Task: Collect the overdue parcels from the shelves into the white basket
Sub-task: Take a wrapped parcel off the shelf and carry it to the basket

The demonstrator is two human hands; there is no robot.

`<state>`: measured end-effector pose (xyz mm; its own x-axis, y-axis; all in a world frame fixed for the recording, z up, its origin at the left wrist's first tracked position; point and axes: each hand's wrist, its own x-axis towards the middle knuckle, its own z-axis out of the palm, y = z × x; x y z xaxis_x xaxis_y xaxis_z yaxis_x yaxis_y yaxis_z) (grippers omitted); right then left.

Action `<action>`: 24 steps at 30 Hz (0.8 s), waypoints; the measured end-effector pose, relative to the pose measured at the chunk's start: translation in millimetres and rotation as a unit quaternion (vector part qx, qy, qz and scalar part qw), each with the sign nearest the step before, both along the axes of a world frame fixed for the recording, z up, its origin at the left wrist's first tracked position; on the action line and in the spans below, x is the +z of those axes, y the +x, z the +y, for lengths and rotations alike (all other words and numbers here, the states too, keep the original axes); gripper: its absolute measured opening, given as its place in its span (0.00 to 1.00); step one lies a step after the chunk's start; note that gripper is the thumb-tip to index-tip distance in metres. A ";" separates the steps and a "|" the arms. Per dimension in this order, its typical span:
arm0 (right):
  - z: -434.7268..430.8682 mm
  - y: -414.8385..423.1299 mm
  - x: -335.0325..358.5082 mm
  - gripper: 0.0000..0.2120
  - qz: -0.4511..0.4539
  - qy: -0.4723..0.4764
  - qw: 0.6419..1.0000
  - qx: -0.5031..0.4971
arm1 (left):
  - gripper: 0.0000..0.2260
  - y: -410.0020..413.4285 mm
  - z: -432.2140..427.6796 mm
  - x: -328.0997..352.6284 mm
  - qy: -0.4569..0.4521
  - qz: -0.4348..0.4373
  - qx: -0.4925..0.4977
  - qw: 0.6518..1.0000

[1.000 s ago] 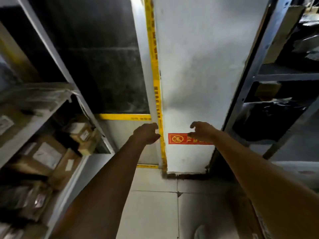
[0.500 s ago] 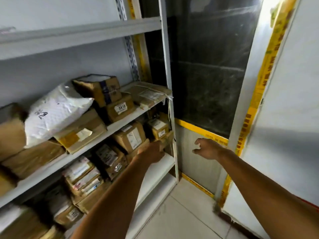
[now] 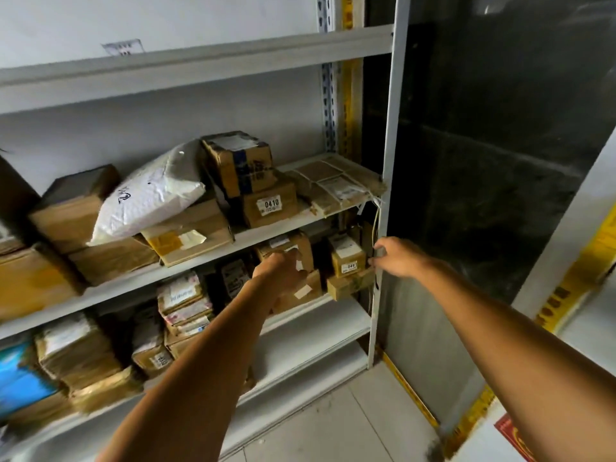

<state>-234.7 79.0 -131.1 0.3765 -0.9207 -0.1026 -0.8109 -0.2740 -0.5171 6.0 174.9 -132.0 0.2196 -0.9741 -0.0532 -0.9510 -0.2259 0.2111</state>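
Observation:
Cardboard parcels fill a grey metal shelf rack [image 3: 200, 61]. My left hand [image 3: 280, 271] reaches into the lower shelf, fingers loosely curled just in front of a brown box [image 3: 295, 243] with white labels, holding nothing. My right hand [image 3: 396, 258] is stretched out by the rack's right post, its fingertips at the edge of a small box labelled 0461 [image 3: 346, 258], which sits on a flatter box [image 3: 350, 285]. Whether the fingertips touch it is unclear. The white basket is out of view.
On the shelf above lie a white padded bag [image 3: 150, 195], a box labelled 0410 [image 3: 270, 205] and a flat taped parcel [image 3: 336, 181]. Stacked envelopes [image 3: 183, 301] and a blue parcel [image 3: 20, 378] sit lower left. A dark glass panel [image 3: 483, 161] and a yellow-taped pillar [image 3: 566, 295] stand right.
The view has swung left from the white pillar to the parcel rack. Both hands have moved forward to the boxes at the right end of the lower shelf.

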 end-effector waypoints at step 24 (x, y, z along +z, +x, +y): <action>-187.9 36.4 27.8 0.22 -0.125 -0.105 0.986 -0.024 | 0.24 -0.7 -173.1 5.0 -0.161 0.230 0.058 0.958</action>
